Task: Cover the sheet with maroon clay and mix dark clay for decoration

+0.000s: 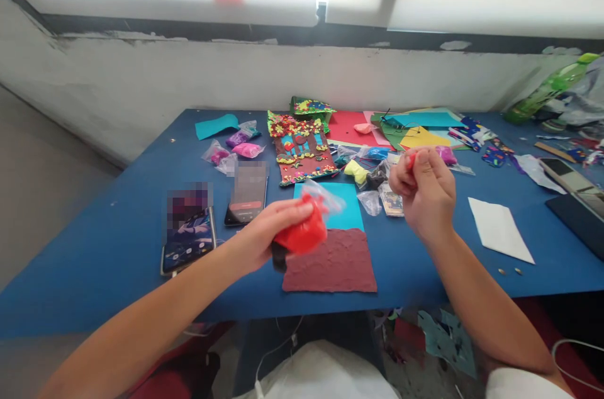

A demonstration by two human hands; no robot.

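My left hand [271, 226] is closed around a clear plastic bag of red modelling clay [304, 232], raised above the table. A small dark thing [279, 257] shows just below that hand; I cannot tell what it is. Up at the right, my right hand [427, 188] has its fingers curled in a pinch on a small bit of red clay [412, 162]. Below and between the hands lies a blue sheet [346, 213], its near part covered by a layer of brown clay [333, 267] with a rough surface.
A decorated clay picture [304, 157] lies behind the sheet. Two phones [189, 238] are at the left. Bagged clays, such as a yellow lump [356, 171], and coloured papers [346, 128] cover the back. At the right are a white paper [500, 229] and a green bottle [550, 90].
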